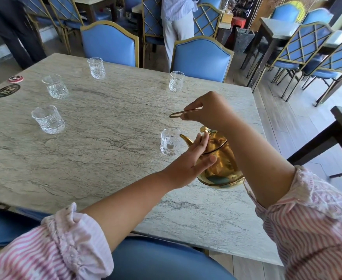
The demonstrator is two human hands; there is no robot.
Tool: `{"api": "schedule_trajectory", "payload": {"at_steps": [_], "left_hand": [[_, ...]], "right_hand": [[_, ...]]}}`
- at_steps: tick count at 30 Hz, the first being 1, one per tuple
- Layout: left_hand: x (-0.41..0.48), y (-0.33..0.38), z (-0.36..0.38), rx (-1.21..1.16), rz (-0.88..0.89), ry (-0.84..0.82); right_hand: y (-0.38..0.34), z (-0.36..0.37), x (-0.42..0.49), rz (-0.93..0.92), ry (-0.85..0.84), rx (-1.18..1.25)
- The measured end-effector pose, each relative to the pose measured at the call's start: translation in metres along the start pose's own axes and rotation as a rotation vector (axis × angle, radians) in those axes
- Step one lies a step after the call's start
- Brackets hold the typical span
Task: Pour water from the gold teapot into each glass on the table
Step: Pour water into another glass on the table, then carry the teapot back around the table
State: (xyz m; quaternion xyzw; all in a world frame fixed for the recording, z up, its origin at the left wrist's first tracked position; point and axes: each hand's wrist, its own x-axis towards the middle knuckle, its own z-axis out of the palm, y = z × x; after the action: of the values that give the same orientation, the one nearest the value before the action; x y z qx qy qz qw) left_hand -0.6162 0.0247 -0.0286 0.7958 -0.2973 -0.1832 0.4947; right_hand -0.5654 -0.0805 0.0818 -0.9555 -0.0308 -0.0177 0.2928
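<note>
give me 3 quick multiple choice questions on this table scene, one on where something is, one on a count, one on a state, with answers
1. Where is the spout of the gold teapot?
A. at the rim of the nearest glass
B. over the far left glass
C. pointing at the floor

2. How many glasses stand on the table?
A. three
B. five
C. seven

3. How is the teapot held?
A. flat on the table, untouched
B. tilted, with both hands on it
C. upside down in one hand

Answers:
1 A, the spout tip sits at the edge of the nearest glass.
2 B, two stand at the far side, two at the left and one by the teapot.
3 B, the right hand grips the thin handle, and the left hand rests on the pot's side and lid.
</note>
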Motion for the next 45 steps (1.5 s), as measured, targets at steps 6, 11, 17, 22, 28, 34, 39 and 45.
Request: {"api": "schedule_trajectory", "payload": {"at_steps": [6,11,17,22,28,34,39,45], "left_hand": [[0.002,-0.003,0.007,0.119,0.024,-0.037],[0.003,0.004,0.020,0.219,-0.027,-0.062],[0.015,0.031,0.047,0.405,-0.015,-0.050],[0.033,0.064,0.091,0.599,-0.017,-0.042],[0.058,0.099,0.168,0.681,-0.036,0.020],[0.086,0.116,0.225,0.659,-0.045,0.059],[0.122,0.108,0.245,0.658,-0.005,0.127],[0.191,0.083,0.245,0.637,0.025,0.262]], "right_hand": [[0.023,0.000,-0.020,0.012,0.113,0.074],[0.059,-0.002,-0.039,0.075,0.243,0.211],[0.117,-0.024,-0.071,0.129,0.307,0.526],[0.164,-0.064,-0.098,0.078,0.204,0.760],[0.224,-0.112,-0.126,-0.007,0.164,0.884],[0.277,-0.146,-0.139,-0.024,0.113,0.894],[0.312,-0.156,-0.121,0.017,0.099,0.911],[0.346,-0.165,-0.059,0.026,0.066,0.904]]}}
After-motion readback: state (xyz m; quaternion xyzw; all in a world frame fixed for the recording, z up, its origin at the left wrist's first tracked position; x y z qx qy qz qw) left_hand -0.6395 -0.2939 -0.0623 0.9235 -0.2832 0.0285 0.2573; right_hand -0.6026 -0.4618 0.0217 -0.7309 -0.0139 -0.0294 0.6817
